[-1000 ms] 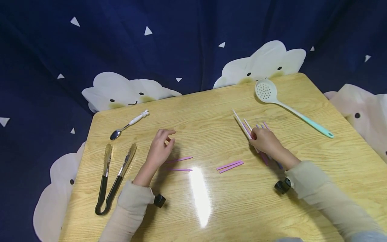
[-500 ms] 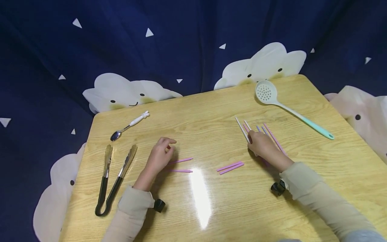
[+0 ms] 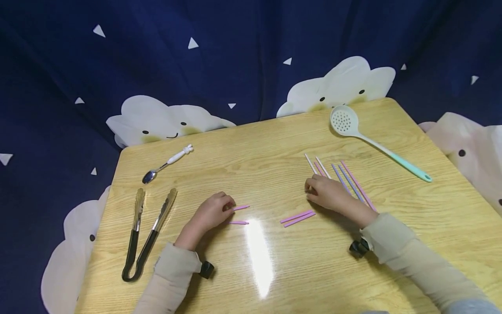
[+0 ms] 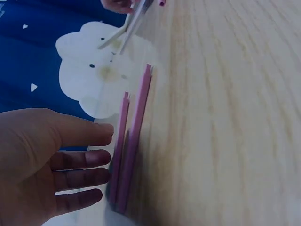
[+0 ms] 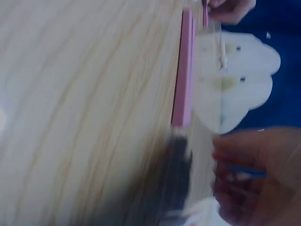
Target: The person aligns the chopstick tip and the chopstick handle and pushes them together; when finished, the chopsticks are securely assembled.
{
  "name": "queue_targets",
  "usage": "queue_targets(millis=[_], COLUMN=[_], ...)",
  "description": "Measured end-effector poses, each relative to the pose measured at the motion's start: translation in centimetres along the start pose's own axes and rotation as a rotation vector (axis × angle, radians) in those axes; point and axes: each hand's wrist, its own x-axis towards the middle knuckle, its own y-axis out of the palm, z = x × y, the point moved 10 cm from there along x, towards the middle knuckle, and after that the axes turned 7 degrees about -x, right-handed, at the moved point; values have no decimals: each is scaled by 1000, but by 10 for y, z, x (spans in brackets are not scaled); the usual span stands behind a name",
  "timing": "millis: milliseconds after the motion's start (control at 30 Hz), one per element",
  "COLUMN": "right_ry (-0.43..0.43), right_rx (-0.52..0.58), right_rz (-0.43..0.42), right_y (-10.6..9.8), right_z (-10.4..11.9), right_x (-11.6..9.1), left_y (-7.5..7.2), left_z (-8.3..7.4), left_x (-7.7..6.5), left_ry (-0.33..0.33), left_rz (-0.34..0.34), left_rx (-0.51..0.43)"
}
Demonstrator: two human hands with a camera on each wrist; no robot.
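Observation:
My left hand (image 3: pixel 211 212) reaches down over two short pink sticks (image 3: pixel 241 207), partly covering them. In the left wrist view its fingers lie straight beside the two pink sticks (image 4: pixel 136 127), gripping neither. My right hand (image 3: pixel 331 193), fingers loosely bent, hovers over the near ends of several longer thin sticks. Among those are a white stick (image 3: pixel 311 164), a blue stick (image 3: pixel 350 182) and a pink stick (image 3: pixel 358 186). Another pair of short pink sticks (image 3: pixel 299 220) lies just left of that hand. The right wrist view is blurred, with nothing visible in its fingers.
Black-handled tongs (image 3: pixel 137 253) lie spread at the left of the wooden table (image 3: pixel 251 161). Behind them is a spoon (image 3: pixel 166 163) with a white handle. A slotted skimmer (image 3: pixel 386 150) lies at the back right. A dark blue curtain (image 3: pixel 235 65) hangs behind.
My right hand has lowered a white stick onto the table among the others, let it go and shifted left and nearer. My left hand has moved down toward the pink sticks beside it.

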Motion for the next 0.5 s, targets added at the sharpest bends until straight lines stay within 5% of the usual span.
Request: queue_targets(millis=[200, 500], right_ry=[-255, -321], right_rx=[78, 54], right_rz=[77, 135], right_y=[15, 24], right_z=[45, 63], right_x=[-7, -10], left_y=[5, 5], left_z=[1, -2], left_x=[-2, -1], left_ry=[-4, 21], left_rz=[10, -5], left_rx=[34, 77])
